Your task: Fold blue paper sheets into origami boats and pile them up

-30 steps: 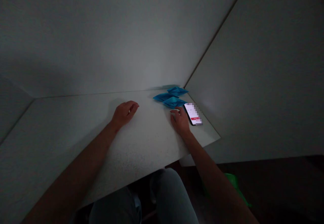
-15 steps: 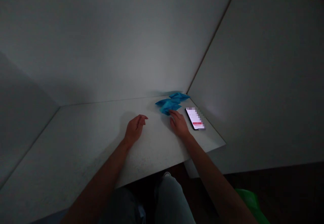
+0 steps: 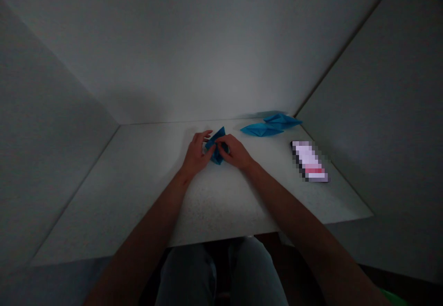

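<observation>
While both forearms reach in over the white table [image 3: 138, 177], the action is at its middle: the blue folded paper [image 3: 217, 159] sits right between the two hands, one point tipped up toward the far side! The right hand [image 3: 237, 152] comes at it from the right, thumb and fingertips pinched on the paper. Over on the left, the left hand [image 3: 196, 154] has its thumb against the paper and its fingers curved and apart near the far left edge; whether they clamp it, I cannot tell. Look to the far right, and there's a blue paper shape [image 3: 262, 130] lying by the wall [image 3: 194, 52], with a second blue shape [image 3: 283, 121] just beyond its right end. Nearer, on the right, lies a phone [image 3: 309, 160], its lit screen pixelated.
</observation>
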A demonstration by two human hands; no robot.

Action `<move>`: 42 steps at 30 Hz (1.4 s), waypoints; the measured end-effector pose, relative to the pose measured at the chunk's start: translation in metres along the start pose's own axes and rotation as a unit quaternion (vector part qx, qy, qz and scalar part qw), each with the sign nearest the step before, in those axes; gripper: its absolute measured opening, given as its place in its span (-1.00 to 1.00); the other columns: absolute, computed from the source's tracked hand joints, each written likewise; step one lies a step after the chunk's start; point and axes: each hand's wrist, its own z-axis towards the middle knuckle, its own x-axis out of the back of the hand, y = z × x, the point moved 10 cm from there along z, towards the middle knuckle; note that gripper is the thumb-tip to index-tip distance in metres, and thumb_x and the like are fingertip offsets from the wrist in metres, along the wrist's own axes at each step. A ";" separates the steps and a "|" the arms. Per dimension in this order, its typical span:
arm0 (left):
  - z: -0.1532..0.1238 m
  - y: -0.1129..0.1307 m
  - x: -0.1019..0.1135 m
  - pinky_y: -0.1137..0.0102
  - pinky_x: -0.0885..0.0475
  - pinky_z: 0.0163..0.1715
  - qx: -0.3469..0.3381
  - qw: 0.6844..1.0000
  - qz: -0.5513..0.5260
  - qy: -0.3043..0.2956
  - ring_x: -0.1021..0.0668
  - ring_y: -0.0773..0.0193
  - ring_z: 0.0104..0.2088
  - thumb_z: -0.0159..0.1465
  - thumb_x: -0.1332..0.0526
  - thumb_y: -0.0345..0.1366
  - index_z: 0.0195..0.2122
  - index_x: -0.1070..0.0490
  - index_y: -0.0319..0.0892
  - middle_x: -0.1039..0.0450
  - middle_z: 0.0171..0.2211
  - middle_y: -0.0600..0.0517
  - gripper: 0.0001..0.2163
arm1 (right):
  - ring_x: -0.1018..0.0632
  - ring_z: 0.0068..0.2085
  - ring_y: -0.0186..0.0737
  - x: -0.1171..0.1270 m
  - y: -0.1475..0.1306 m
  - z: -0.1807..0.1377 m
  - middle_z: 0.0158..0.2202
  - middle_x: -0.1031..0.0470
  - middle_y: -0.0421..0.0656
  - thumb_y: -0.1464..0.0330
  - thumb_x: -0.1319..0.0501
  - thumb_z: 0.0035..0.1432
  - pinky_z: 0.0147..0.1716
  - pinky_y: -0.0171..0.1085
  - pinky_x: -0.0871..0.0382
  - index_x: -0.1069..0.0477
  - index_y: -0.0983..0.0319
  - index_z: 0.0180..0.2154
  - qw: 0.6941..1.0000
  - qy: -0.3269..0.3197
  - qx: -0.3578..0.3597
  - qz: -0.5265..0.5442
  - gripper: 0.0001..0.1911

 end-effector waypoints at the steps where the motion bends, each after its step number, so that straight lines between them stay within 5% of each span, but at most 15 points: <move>1: 0.000 -0.004 -0.002 0.07 -0.61 0.17 0.011 1.000 -0.007 -0.002 -0.67 0.08 0.11 0.50 -0.29 -0.18 0.35 -0.42 -0.01 -0.51 0.25 -0.17 -0.59 | -0.62 -0.04 -0.02 -0.001 0.002 -0.001 -0.06 -0.67 -0.02 0.33 -0.22 0.47 0.06 -0.02 -0.57 -0.54 0.13 0.15 1.000 -0.003 -0.002 0.015 -0.72; 6: 0.000 -0.019 0.005 0.11 -0.63 0.12 0.075 0.997 0.012 0.013 -0.68 0.07 0.09 0.45 -0.20 -0.39 0.06 -0.59 -0.08 -0.58 0.17 -0.16 -0.76 | -0.61 -0.07 -0.09 0.012 0.008 0.002 -0.01 -0.65 -0.04 0.39 -0.23 0.40 -0.02 -0.08 -0.59 -0.54 0.12 0.15 0.997 0.043 -0.008 0.066 -0.67; 11: -0.004 -0.024 0.008 0.12 -0.59 0.01 0.133 0.990 0.051 -0.004 -0.68 0.12 -0.18 0.44 -0.32 -0.26 -0.01 -0.65 -0.08 -0.69 -0.12 -0.05 -0.84 | -0.60 -0.06 -0.11 0.005 0.000 0.006 -0.06 -0.60 -0.05 0.40 -0.23 0.40 -0.10 -0.12 -0.59 -0.55 0.12 0.05 0.995 0.029 0.018 0.093 -0.76; 16: -0.007 -0.022 0.009 0.36 -0.38 -0.37 0.170 0.985 -0.007 0.016 -0.47 0.29 -0.46 0.29 -0.47 -0.14 -0.12 -0.55 -0.08 -0.51 -0.43 0.14 -0.77 | -0.57 -0.10 -0.12 0.006 -0.001 0.005 -0.04 -0.56 -0.06 0.35 -0.31 0.38 -0.10 -0.13 -0.57 -0.52 0.13 0.10 0.996 0.042 0.002 0.084 -0.73; 23: -0.007 -0.018 0.007 0.41 -0.17 -0.50 0.165 0.986 -0.037 0.011 -0.29 0.35 -0.56 0.24 -0.49 -0.13 -0.28 -0.42 -0.05 -0.25 -0.58 0.24 -0.74 | -0.52 -0.22 -0.19 0.011 0.005 0.004 -0.02 -0.49 -0.08 0.33 -0.33 0.41 -0.14 -0.13 -0.56 -0.56 0.12 -0.06 0.995 0.070 -0.025 0.070 -0.90; 26: -0.007 -0.014 0.006 0.41 -0.26 -0.49 0.149 0.988 -0.028 0.019 -0.36 0.35 -0.52 0.23 -0.50 -0.15 -0.25 -0.42 -0.05 -0.35 -0.51 0.20 -0.73 | -0.55 -0.15 -0.15 0.011 0.009 0.002 0.03 -0.46 -0.07 0.30 -0.36 0.42 -0.12 -0.12 -0.58 -0.62 0.09 -0.03 0.994 0.080 -0.043 0.062 -0.87; 29: -0.009 -0.007 0.002 0.39 -0.48 -0.38 0.125 0.991 -0.044 0.018 -0.59 0.28 -0.33 0.31 -0.42 -0.22 -0.06 -0.49 -0.05 -0.61 -0.20 0.04 -0.78 | -0.57 -0.03 -0.07 0.013 0.009 0.001 0.04 -0.46 -0.04 0.25 -0.40 0.43 -0.04 -0.08 -0.60 -0.65 0.09 0.04 0.994 0.090 -0.043 0.054 -0.80; 32: -0.012 -0.002 -0.003 0.39 -0.58 -0.35 0.117 0.989 -0.086 0.016 -0.71 0.20 -0.17 0.35 -0.37 -0.28 0.34 -0.37 0.01 -0.64 0.15 -0.10 -0.47 | -0.56 -0.05 -0.08 0.015 0.012 0.003 0.00 -0.48 -0.05 0.17 -0.41 0.46 -0.03 -0.07 -0.61 -0.66 0.11 0.04 0.993 0.093 -0.052 0.058 -0.77; 35: -0.013 -0.003 -0.003 0.42 -0.56 -0.39 0.122 0.987 -0.103 0.027 -0.73 0.16 -0.12 0.38 -0.40 -0.26 0.55 -0.13 0.08 -0.62 0.24 -0.17 -0.24 | -0.52 -0.18 -0.15 0.017 0.019 0.003 -0.04 -0.49 -0.08 0.05 -0.40 0.47 -0.14 -0.12 -0.60 -0.65 0.12 -0.01 0.988 0.104 -0.082 0.079 -0.71; 42: -0.008 0.017 -0.001 0.17 -0.69 0.06 0.044 0.999 -0.013 0.001 -0.70 0.12 0.04 0.42 -0.32 -0.36 0.11 -0.67 -0.02 -0.65 0.05 -0.07 -0.73 | -0.50 -0.22 -0.16 0.022 0.029 0.003 -0.17 -0.49 -0.13 -0.12 -0.28 0.51 -0.21 -0.16 -0.52 -0.52 0.13 -0.20 0.977 0.145 -0.126 0.091 -0.54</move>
